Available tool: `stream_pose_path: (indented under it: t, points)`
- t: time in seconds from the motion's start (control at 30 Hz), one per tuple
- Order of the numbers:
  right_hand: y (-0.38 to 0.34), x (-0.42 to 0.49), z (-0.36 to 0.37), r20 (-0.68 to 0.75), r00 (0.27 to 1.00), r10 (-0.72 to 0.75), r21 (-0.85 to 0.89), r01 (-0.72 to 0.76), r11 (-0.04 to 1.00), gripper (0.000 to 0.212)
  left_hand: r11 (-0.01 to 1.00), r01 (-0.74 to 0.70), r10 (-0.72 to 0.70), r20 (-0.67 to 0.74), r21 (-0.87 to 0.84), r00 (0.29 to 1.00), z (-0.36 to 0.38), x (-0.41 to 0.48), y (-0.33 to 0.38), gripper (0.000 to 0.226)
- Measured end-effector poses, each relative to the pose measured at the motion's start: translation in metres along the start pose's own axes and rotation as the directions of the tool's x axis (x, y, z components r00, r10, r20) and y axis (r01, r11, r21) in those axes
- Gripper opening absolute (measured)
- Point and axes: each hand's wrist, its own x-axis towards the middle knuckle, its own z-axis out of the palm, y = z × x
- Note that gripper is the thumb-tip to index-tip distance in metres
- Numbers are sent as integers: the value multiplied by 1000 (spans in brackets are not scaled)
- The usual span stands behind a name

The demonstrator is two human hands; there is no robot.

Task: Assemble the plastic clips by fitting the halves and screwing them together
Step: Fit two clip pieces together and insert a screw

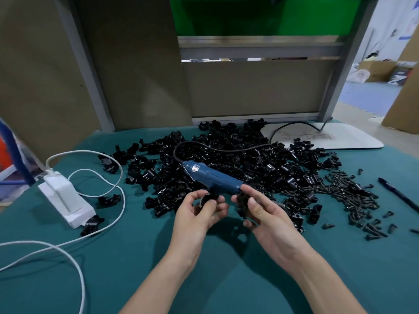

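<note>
Two hands are raised just above the green worktop [127, 264], at centre. The left hand [199, 211] has its grip pinched on a black clip half [209, 198]. The right hand [265, 215] has its grip curled round a second clip half [243, 201]. The two pieces are near each other but apart.

- One blue electric screwdriver [213, 177] lies just beyond the fingertips, on the near edge of the pile. Its black cord [226, 148] loops back over the pile.
- One white power adapter [65, 198] with a white cable [97, 225] lies at left.
- One heap of black screws [349, 196] lies at right, with a black pen [399, 196] beyond it.
- One large pile of black clip halves [238, 155] sits mid-worktop.
- One white board [344, 138] lies at far right, against grey partition panels [249, 87].
</note>
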Motion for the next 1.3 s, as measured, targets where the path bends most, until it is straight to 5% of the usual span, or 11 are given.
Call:
stream_pose_path:
  t: [0.13,0.37,0.57,0.73,0.87,1.17,1.3]
  points:
    - [4,4,2,45,997,55,161,-62,985,42,989,-30,30,0,143,1000,-2,0,0,13]
    - [8,8,3,33,996,84,182,-89,979,30,983,10,-26,87,185,996,0,-5,2,33]
    - [11,15,5,-3,1000,-24,192,24,981,21,910,-165,95,195,380,976,-3,-8,-4,42]
    - [22,19,1,-1,997,-75,53,75,996,33,905,-192,140,162,380,977,-4,-6,-8,40]
    - [24,18,2,71,990,-121,-249,135,959,46,898,-195,144,156,395,977,-3,-7,-13,35]
    - [14,13,1,79,994,-72,-245,89,965,54,896,-217,141,216,387,966,-2,-9,-15,31]
    - [12,12,4,73,996,-55,-194,69,979,41,919,-187,109,233,347,966,-2,-7,-15,42]
